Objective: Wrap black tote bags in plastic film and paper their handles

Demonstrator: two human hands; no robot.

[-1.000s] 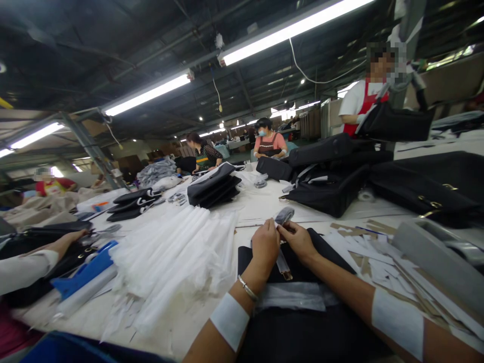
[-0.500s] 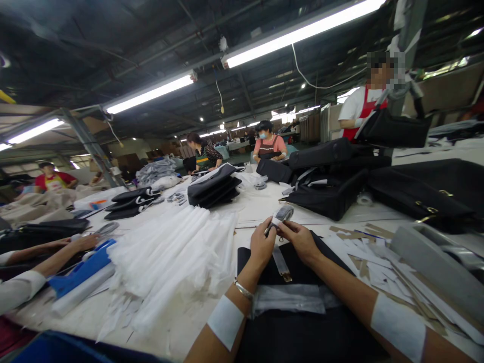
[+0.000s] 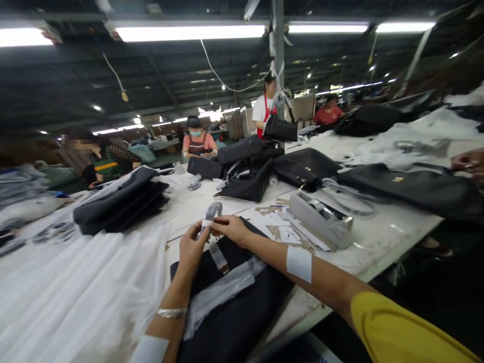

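My left hand [image 3: 192, 248] and my right hand [image 3: 231, 228] meet over a black bag [image 3: 234, 312] that lies on the white table in front of me. Both hands pinch a grey bag strap wrapped in clear plastic [image 3: 212, 214], which loops up above my fingers and hangs down to a brass end [image 3: 224, 266]. A clear plastic sleeve [image 3: 223, 290] lies across the bag below my hands. My left wrist wears a silver bangle.
A heap of white plastic sleeves [image 3: 75, 287] fills the left. A grey tape dispenser [image 3: 321, 219] and cardboard scraps [image 3: 282, 229] sit to the right. Stacks of black bags [image 3: 121, 201] and finished handbags [image 3: 302, 169] lie further back. Several other workers stand at the table's far side.
The view has swung to the right, so the table edge and tape dispenser show more. My hands still hold the strap and have raised it slightly.
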